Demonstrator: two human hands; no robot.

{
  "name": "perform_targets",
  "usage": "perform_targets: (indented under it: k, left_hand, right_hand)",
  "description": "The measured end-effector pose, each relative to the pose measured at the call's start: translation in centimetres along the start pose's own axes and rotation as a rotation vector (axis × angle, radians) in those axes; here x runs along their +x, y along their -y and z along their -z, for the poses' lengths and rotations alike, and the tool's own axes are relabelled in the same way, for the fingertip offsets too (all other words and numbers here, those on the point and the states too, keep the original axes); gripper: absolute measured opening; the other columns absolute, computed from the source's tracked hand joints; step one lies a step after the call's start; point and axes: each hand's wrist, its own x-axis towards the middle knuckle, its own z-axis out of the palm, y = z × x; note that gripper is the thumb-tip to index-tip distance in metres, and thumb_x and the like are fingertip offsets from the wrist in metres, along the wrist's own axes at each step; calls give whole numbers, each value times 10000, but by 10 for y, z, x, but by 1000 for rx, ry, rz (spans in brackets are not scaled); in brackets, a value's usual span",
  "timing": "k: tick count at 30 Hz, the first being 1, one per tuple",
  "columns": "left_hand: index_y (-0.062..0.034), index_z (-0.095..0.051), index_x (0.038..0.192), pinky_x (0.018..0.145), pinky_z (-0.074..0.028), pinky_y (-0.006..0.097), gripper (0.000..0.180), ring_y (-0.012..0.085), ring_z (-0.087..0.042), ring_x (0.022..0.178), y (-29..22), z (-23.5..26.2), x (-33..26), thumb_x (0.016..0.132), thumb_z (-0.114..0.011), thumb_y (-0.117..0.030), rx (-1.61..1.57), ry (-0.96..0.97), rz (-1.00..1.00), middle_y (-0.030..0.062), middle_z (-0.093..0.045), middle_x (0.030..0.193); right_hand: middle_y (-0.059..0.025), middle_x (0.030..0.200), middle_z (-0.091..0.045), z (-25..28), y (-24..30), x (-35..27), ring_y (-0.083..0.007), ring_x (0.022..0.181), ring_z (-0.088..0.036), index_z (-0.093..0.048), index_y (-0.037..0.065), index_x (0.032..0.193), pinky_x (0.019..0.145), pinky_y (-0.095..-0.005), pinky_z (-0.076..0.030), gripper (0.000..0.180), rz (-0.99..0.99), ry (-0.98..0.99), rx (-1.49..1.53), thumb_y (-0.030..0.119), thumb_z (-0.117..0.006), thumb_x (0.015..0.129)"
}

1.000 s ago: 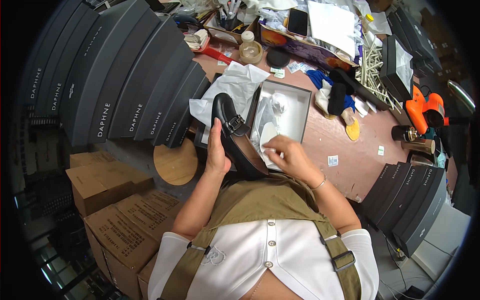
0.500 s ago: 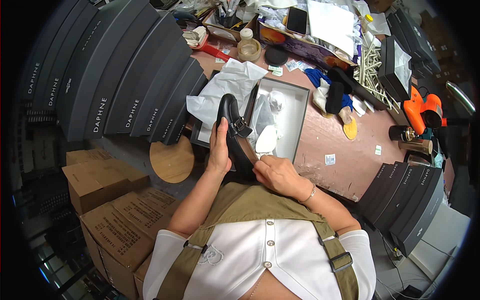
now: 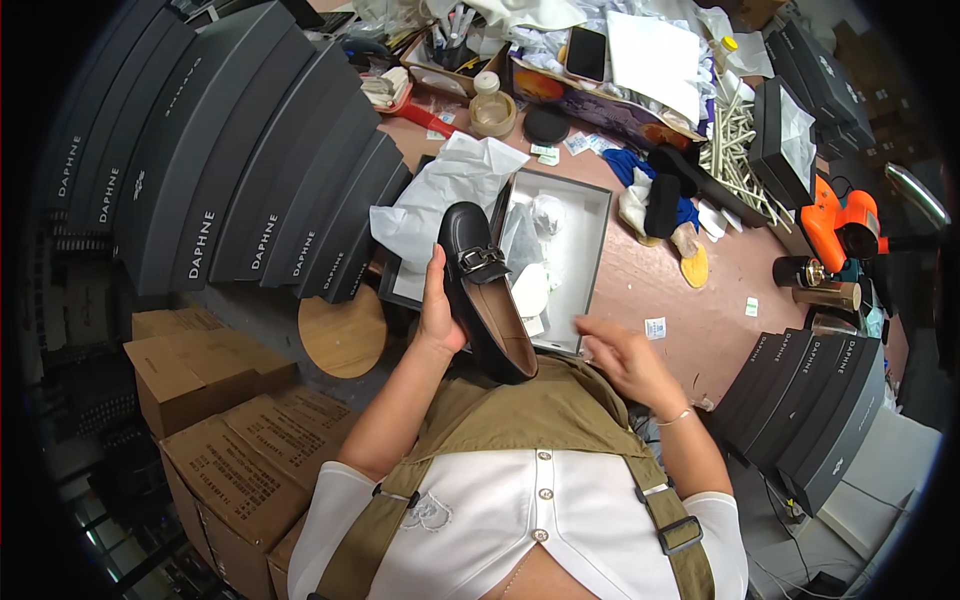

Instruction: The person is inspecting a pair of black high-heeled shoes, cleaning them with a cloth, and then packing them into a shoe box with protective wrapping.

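Holding a black loafer (image 3: 488, 290) partly over the olive apron (image 3: 540, 415), left hand (image 3: 438, 318) with thumb along its side, other fingers hidden underneath, right hand (image 3: 630, 358) loosely half-open by the grey box (image 3: 578, 270), fingertips blurred, white tissue paper (image 3: 450, 178) beyond, partly covered by the loafer's toe.

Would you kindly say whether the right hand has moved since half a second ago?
Yes: the right hand moved right, away from the black loafer, to the near right corner of the shoebox.

Count: 1 black loafer (image 3: 487, 300), 2 hands (image 3: 437, 318), 1 phone (image 3: 585, 54), 1 black disc (image 3: 545, 126), 1 round wooden seat (image 3: 342, 332), 3 shirt buttons (image 3: 545, 494). Sticks (image 3: 738, 150), dark boxes (image 3: 240, 150): many, overlapping, can't get exact numbers.
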Motion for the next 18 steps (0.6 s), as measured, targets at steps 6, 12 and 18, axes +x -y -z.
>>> perform_targets:
  k: [6,12,18]
  left_hand:
    - [-64,-547,1227,924,-487,390,656,238,-611,1005,16,-20,7,954,-329,-620,121,146,39,121,-622,1116]
    - [-72,-573,1150,838,-511,353,650,203,-620,923,22,-24,-11,953,-314,-634,71,16,-10,84,-632,1000]
    - [-74,-581,1141,831,-512,369,668,208,-621,913,35,-27,-12,937,-321,-655,130,23,-35,87,-634,1009]
  right_hand:
    - [-291,1219,-520,-70,18,75,-402,1171,-492,-436,-58,1312,1059,-542,-283,596,544,-10,-367,402,-512,940]
    - [-200,1044,-607,-63,46,47,-340,947,-606,-512,-82,1222,901,-471,-407,686,532,-59,-616,505,-564,872]
    - [-252,1034,-575,-68,45,44,-384,903,-588,-503,-112,1198,842,-438,-443,685,440,22,-635,466,-622,849]
